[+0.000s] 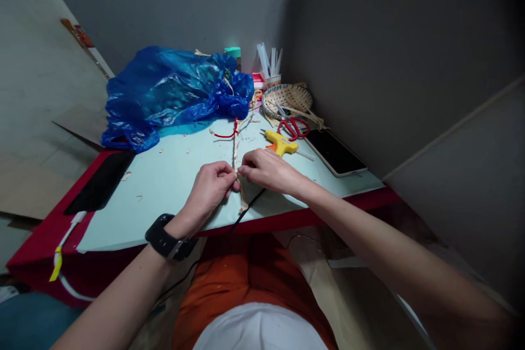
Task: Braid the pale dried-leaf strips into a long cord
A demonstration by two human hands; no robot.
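Note:
A pale, straw-coloured braid [235, 149] of flat fibre strips runs down the middle of the table. Red string [225, 136] is tied around its far end. My left hand [214, 181] pinches the braid's near part from the left, thumb against fingertips. From the other side, my right hand [266, 168] closes its fingers on the strips at the same spot. Loose strip ends [243, 203] hang down toward the table's front edge. Just beyond my right hand lies a yellow glue gun [282, 143], with red-handled scissors [296, 129] behind it.
A crumpled blue plastic bag [172, 93] fills the back left. A woven basket [287, 97], a cup of glue sticks [272, 80] and a green-lidded jar [232, 52] stand at the back. One phone [338, 153] lies right; a black flat device [100, 183] with a white cable lies left.

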